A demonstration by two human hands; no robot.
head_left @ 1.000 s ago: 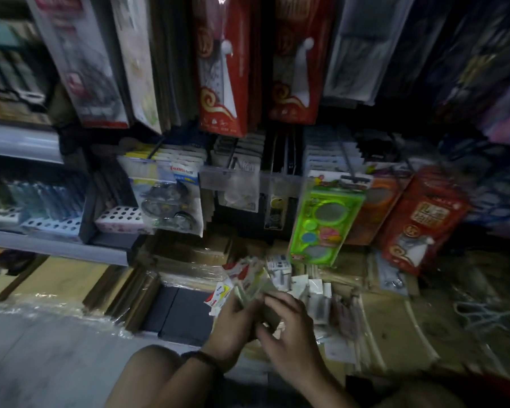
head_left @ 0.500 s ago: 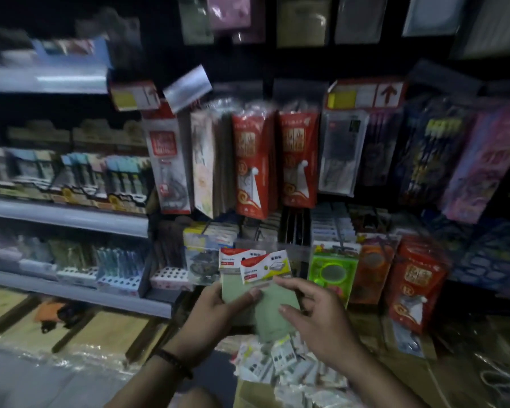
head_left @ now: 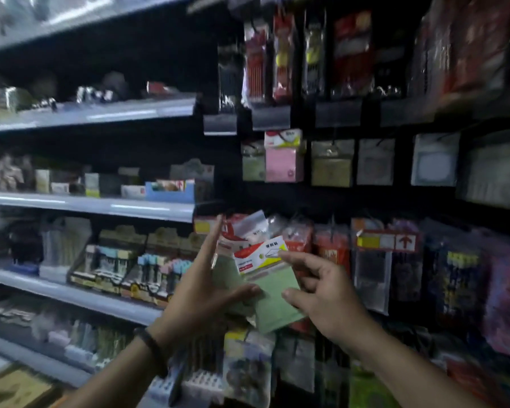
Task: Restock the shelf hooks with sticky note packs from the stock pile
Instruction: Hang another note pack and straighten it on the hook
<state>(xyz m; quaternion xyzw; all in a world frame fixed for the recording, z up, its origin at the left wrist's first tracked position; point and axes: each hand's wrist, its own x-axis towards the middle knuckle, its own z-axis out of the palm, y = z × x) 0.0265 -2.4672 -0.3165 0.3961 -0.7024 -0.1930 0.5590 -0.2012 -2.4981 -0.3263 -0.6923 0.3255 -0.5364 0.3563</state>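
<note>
Two packs: front pack [head_left: 274, 293] and rear pack [head_left: 228, 275], both green sticky notes with red-white headers, held up mid-frame before the hanging goods, overlapping.
Front pack: tilted, pinched by right hand [head_left: 327, 293], forefinger on the header, thumb on the green pad.
Rear pack: half hidden behind the front one, clamped under the thumb of left hand [head_left: 200, 293].
Left fingers: four, straight up, not curled.
Wristband [head_left: 152, 346]: one, dark, left wrist.
Hung packs [head_left: 331, 167]: at least five side by side on the row above, well apart from the hands, one pink pack [head_left: 283, 164], the rest too dim to call.
Shelves [head_left: 100, 206]: five grey edges stacked at left, blurry small boxes.
</note>
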